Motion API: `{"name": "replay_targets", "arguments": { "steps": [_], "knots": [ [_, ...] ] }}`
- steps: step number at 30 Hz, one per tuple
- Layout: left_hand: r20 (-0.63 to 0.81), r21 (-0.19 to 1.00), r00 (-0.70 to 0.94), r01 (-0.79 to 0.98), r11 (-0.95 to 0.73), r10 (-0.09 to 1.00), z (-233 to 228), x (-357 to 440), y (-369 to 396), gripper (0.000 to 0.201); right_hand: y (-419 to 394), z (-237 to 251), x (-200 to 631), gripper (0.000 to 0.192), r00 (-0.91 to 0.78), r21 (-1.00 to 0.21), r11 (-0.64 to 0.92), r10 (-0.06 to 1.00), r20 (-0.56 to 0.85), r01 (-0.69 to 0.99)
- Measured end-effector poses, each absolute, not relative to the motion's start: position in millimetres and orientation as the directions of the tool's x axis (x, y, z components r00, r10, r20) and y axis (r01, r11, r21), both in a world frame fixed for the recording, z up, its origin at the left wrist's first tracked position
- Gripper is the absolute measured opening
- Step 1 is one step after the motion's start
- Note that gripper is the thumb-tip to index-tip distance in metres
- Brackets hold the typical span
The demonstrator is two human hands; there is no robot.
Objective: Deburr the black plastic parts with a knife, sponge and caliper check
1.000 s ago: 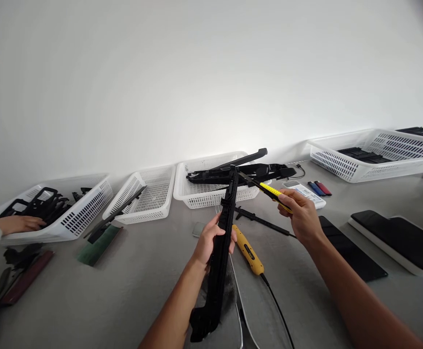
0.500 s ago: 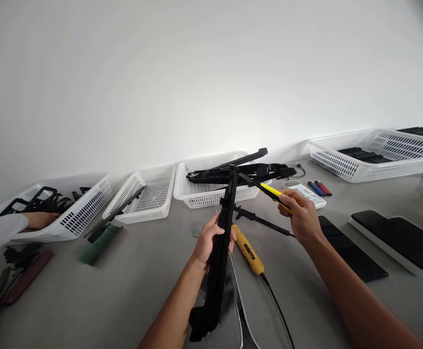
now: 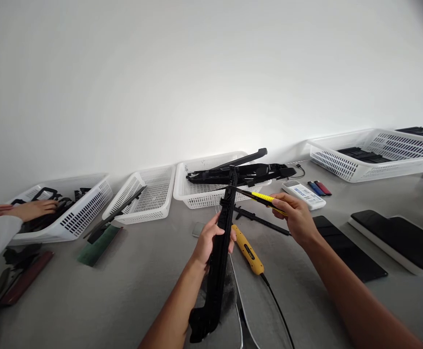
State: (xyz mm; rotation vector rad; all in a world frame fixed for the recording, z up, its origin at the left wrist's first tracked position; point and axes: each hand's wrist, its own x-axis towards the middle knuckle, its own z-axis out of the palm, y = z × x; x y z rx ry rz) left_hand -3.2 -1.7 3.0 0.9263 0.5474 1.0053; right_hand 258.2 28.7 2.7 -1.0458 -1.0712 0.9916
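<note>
My left hand (image 3: 209,238) is wrapped round the middle of a long black plastic trim strip (image 3: 217,271), which stands tilted with its hooked end toward me. In my right hand (image 3: 294,215) is a yellow and black utility knife (image 3: 265,198). Its blade lies against or just over the upper part of the strip; actual contact is hard to make out. Right behind the strip, a yellow corded tool (image 3: 248,250) rests on the metal table (image 3: 153,286). A black caliper-like tool (image 3: 262,221) lies below the knife.
White baskets (image 3: 198,198) with black parts line the wall; another basket (image 3: 356,169) stands right. A co-worker's hands (image 3: 33,211) reach into the left basket (image 3: 87,213). Nearby are a green piece (image 3: 100,246), a white box (image 3: 304,194), lighters (image 3: 319,188) and a black panel (image 3: 352,252).
My right hand has moved the knife down and left, bringing its blade to the strip. My left hand stays put. At left, both of the co-worker's hands now show at the basket.
</note>
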Motion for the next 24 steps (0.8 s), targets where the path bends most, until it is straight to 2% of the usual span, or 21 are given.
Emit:
{"name": "replay_targets", "arguments": {
  "steps": [4, 9, 14, 19, 24],
  "knots": [
    [0.021, 0.855, 0.456, -0.470, 0.221, 0.890, 2.8, -4.0, -1.6, 0.046, 28.2, 2.5, 259.4, 0.027, 0.220, -0.964, 0.228, 0.956, 0.194, -0.140],
    [0.015, 0.853, 0.458, -0.470, 0.228, 0.889, 2.8, -4.4, -2.1, 0.049, 26.9, 4.6, 263.6, 0.029, 0.062, -0.981, 0.168, 0.985, 0.163, -0.095],
    [0.019, 0.853, 0.444, -0.475, 0.217, 0.896, 3.0, -3.7, -2.4, 0.044, 27.2, 5.3, 262.7, 0.032, 0.142, -0.976, 0.198, 0.973, 0.184, -0.091],
    [0.008, 0.856, 0.450, -0.464, 0.227, 0.893, 2.5, -3.9, -1.6, 0.049, 27.3, 5.8, 261.7, 0.035, 0.017, -0.992, 0.109, 0.994, 0.108, -0.065],
    [0.004, 0.851, 0.463, -0.468, 0.240, 0.887, -0.1, -4.0, -1.4, 0.053, 26.5, 7.1, 263.6, 0.038, 0.079, -0.987, 0.149, 0.986, 0.145, -0.061]
  ]
}}
